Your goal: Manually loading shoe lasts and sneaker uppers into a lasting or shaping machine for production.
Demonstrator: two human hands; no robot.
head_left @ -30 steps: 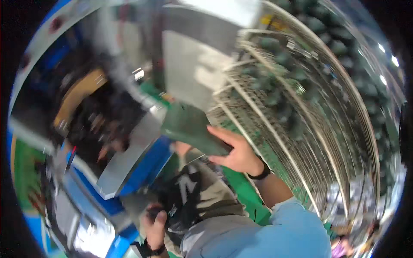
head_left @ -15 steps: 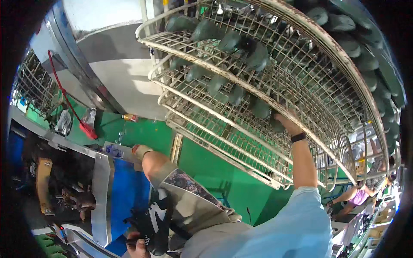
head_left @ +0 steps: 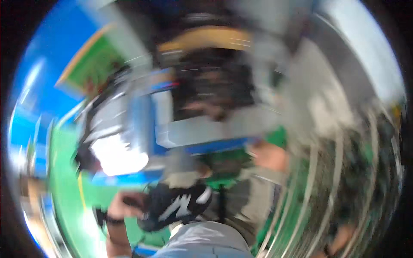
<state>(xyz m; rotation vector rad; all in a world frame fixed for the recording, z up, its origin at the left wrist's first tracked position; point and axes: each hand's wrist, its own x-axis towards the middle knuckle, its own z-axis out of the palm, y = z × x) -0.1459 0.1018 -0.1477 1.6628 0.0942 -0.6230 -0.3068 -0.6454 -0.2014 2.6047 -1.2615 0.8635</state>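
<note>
At the lower left, my left hand (head_left: 129,204) has its fingers wrapped on the edge of a black fabric piece (head_left: 178,206) with white markings, which lies across my lap. A dark band circles that wrist. My right hand (head_left: 343,237) is low on the right, among the bars of a pale wire rack (head_left: 337,172). Motion blur smears its fingers, so what they hold, if anything, does not show. Dark green foot-shaped forms (head_left: 383,150) stand blurred in the rack.
Ahead of my knees stands a machine (head_left: 211,86) with a dark hollow, a yellowish bar (head_left: 206,38) and a grey front. A bright white patch (head_left: 118,155) glares left of it. A pale wall (head_left: 327,94) rises right; green floor (head_left: 66,159) shows left.
The view has swung left, from the rack to the machine. The rack now lies at the right edge, and my right hand has moved from its shelf middle to the lower right.
</note>
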